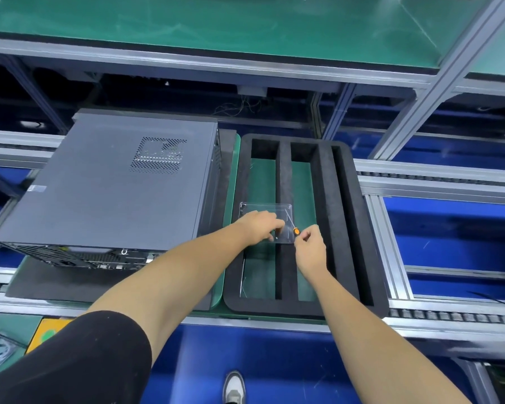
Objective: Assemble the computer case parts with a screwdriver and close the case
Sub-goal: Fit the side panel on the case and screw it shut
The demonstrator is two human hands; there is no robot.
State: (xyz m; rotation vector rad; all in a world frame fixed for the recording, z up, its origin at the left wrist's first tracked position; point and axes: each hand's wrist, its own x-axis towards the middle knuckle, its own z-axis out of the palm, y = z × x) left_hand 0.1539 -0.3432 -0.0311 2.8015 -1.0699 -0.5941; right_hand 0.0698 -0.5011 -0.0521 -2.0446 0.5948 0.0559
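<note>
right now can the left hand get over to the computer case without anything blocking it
Probably yes. The left hand is at the clear tray on the foam insert, and the computer case lies just to its left with nothing standing between them.

The dark grey metal computer case (108,188) lies flat on its side on the surface, its side panel closed on top with a perforated vent patch facing up — its port end faces the person. Just to its right, a small screwdriver with an orange handle (295,231) lies on a clear plastic bag (267,209) — its thin shaft points away.
</note>
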